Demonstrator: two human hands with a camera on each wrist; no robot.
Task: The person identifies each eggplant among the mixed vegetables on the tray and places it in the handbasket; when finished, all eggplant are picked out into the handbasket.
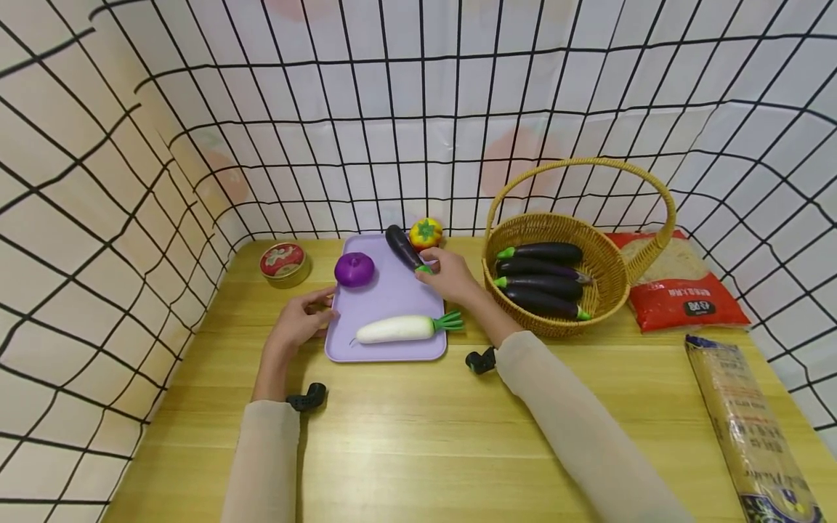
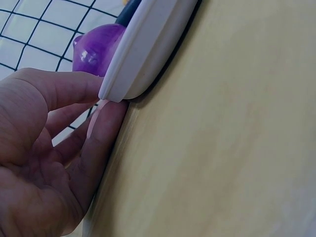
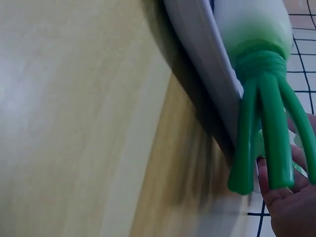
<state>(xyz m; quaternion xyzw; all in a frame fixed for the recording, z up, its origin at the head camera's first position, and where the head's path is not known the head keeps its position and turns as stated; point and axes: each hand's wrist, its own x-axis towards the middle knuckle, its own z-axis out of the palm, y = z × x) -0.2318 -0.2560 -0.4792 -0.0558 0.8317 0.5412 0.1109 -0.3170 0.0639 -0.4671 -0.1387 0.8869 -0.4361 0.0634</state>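
Observation:
A light purple tray lies on the wooden table. My left hand pinches its left rim, with the thumb on top and a finger below in the left wrist view. At the tray's far right, my right hand grips the green stem end of an eggplant, which slants over the tray. A purple onion rests at the upper left, and a white radish lies across the near part, its green leaves partly hiding the right hand in the right wrist view. Behind the eggplant is a yellow-red pepper-like vegetable.
Right of the tray stands a tall-handled wicker basket holding several eggplants. Beyond it lie a red bag and a long packet. A round tin sits at left. Black wire grid encloses the table's back and sides.

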